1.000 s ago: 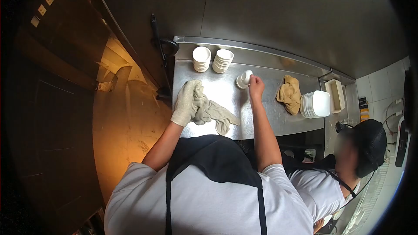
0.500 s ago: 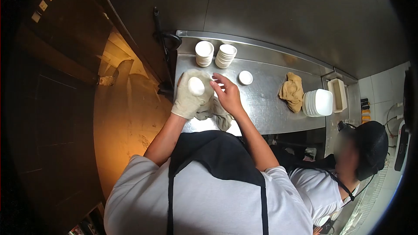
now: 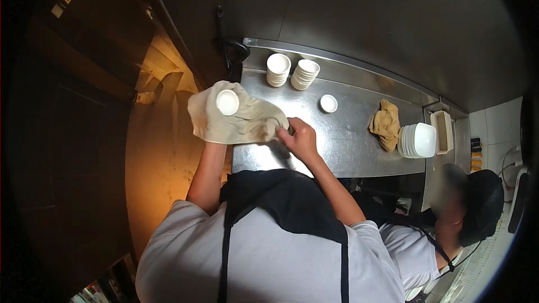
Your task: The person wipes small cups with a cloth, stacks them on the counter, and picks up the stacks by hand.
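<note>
A pale cloth (image 3: 250, 124) covers my left hand (image 3: 215, 145), so its fingers are hidden and only the wrist shows. A small white bowl (image 3: 227, 102) is held in the cloth over that hand, its opening facing up. My right hand (image 3: 300, 139) is closed on the cloth's right end, pinching it between thumb and fingers. Beyond the cloth, two stacks of small white bowls stand on the metal counter, the left stack (image 3: 278, 70) beside the right stack (image 3: 305, 74). A single white bowl (image 3: 328, 104) sits apart to their right.
On the metal counter (image 3: 353, 134) lie a crumpled tan cloth (image 3: 385, 125) and a stack of square white dishes (image 3: 416, 140). An oblong tray (image 3: 442, 132) is at the far right. Another person (image 3: 418, 241) in a black cap is close on my right.
The bowl has tilted from showing its rounded underside to showing its opening. My right hand has taken hold of the cloth, which is now stretched out between both hands.
</note>
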A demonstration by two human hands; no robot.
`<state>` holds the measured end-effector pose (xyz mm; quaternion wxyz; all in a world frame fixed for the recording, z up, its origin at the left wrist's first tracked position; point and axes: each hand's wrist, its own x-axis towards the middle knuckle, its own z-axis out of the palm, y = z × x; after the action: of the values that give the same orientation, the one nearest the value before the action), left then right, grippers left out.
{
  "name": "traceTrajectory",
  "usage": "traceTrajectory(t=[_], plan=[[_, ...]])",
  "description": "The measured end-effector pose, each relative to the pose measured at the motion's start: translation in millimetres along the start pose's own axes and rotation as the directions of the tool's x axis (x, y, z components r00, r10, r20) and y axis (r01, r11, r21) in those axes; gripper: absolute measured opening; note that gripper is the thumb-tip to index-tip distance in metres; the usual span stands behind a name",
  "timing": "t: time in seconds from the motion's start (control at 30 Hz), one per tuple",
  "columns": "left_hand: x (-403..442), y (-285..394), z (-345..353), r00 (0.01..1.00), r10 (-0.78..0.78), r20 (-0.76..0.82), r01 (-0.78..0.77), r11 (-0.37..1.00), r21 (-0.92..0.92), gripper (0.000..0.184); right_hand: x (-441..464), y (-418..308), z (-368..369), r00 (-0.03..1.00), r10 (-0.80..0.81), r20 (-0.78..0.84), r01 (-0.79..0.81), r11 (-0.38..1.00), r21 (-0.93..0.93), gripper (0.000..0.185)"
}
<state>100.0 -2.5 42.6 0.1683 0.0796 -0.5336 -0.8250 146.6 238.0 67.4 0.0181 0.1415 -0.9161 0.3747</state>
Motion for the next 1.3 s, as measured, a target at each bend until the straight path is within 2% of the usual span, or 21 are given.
traceTrajectory(t=[0.03, 0.1, 0.13, 0.2, 0.37, 0.4, 0.47, 0.53, 0.57, 0.67, 0.7, 0.77, 0.8, 0.87, 0.9, 0.93, 1.03, 1.07, 1.17, 1.2, 1.3], plan=[[-7, 5, 11, 0.993, 0.106, 0.053, -0.113, 0.981, 0.157, 0.019, 5, -18, -9, 0.999, 0.003, -0.049, -0.002, 1.0, 0.026, 0.028], [-20, 18, 38, 0.97, -0.17, 0.174, 0.202, 0.962, -0.185, 0.023, 18, -42, -16, 0.9, -0.384, -0.208, 0.352, 0.919, -0.178, 0.031], [-29, 23, 52, 0.937, -0.253, 0.243, 0.316, 0.909, -0.272, 0.025, 27, -52, -15, 0.849, -0.493, -0.19, 0.462, 0.868, -0.183, 0.034], [-45, 29, 75, 0.919, -0.27, 0.287, 0.371, 0.839, -0.399, 0.027, 37, -60, -9, 0.752, -0.624, -0.215, 0.575, 0.779, -0.251, 0.038], [-57, 22, 84, 0.942, -0.115, 0.316, 0.229, 0.908, -0.35, 0.029, 41, -63, -8, 0.906, -0.352, -0.235, 0.31, 0.93, -0.2, 0.024], [-59, 18, 84, 0.973, 0.031, 0.23, -0.015, 0.997, -0.07, 0.031, 41, -64, -6, 0.94, -0.266, -0.213, 0.233, 0.958, -0.167, 0.022], [-77, 17, 90, 0.993, 0.069, 0.097, -0.076, 0.995, 0.071, 0.031, 44, -48, -2, 0.971, -0.177, -0.163, 0.162, 0.982, -0.096, 0.019], [-76, 21, 93, 0.994, -0.078, 0.071, 0.077, 0.997, 0.011, 0.03, 43, -29, -14, 0.993, -0.099, 0.061, 0.089, 0.985, 0.15, 0.02], [-62, 23, 91, 0.963, -0.237, 0.13, 0.252, 0.961, -0.113, 0.03, 43, -26, -16, 0.98, -0.08, 0.181, 0.03, 0.964, 0.264, 0.021], [-44, 25, 84, 0.749, -0.571, 0.337, 0.662, 0.668, -0.341, 0.03, 35, -47, -12, 0.964, -0.242, -0.11, 0.251, 0.965, 0.073, 0.021], [-44, 19, 84, 0.756, -0.534, 0.379, 0.655, 0.637, -0.407, 0.028, 36, -50, -11, 0.932, -0.298, -0.207, 0.303, 0.953, -0.004, 0.021], [-44, 3, 87, 0.769, -0.454, 0.451, 0.639, 0.561, -0.526, 0.024, 43, -51, -13, 0.922, -0.322, -0.217, 0.297, 0.945, -0.14, 0.024], [-48, 3, 98, 0.86, -0.46, 0.224, 0.507, 0.714, -0.483, 0.021, 48, -54, -15, 0.924, -0.312, -0.221, 0.271, 0.942, -0.199, 0.025], [-54, -7, 100, 0.99, -0.119, 0.074, 0.128, 0.984, -0.127, 0.022, 57, -57, -17, 0.931, -0.283, -0.231, 0.204, 0.927, -0.314, 0.026], [-52, -4, 99, 0.975, 0.13, 0.179, -0.183, 0.93, 0.319, 0.022, 61, -55, -19, 0.931, -0.257, -0.259, 0.165, 0.93, -0.328, 0.025], [-51, -1, 98, 0.888, 0.371, 0.271, -0.452, 0.599, 0.661, 0.024, 63, -53, -19, 0.929, -0.232, -0.288, 0.127, 0.931, -0.342, 0.025], [-48, -46, 68, 0.912, 0.335, 0.236, -0.404, 0.638, 0.656, 0.025, 62, -36, -31, 0.95, -0.124, -0.287, 0.022, 0.942, -0.335, 0.023], [-40, -28, 64, 0.83, 0.459, 0.318, -0.521, 0.433, 0.736, 0.019, 62, -27, -38, 0.96, -0.085, -0.268, -0.006, 0.947, -0.322, 0.023], [-31, -26, 49, 0.813, 0.405, 0.419, -0.563, 0.362, 0.743, 0.019, 57, -26, -66, 0.989, 0.115, 0.088, -0.092, 0.97, -0.227, 0.036], [-28, -26, 48, 0.802, 0.386, 0.456, -0.583, 0.339, 0.738, 0.019, 59, -31, -67, 0.994, 0.082, 0.07, -0.071, 0.987, -0.143, 0.037], [-33, -31, 60, 0.85, 0.374, 0.371, -0.521, 0.488, 0.7, 0.024, 56, -44, -66, 1.0, 0.023, 0.009, -0.023, 0.999, 0.04, 0.037]])
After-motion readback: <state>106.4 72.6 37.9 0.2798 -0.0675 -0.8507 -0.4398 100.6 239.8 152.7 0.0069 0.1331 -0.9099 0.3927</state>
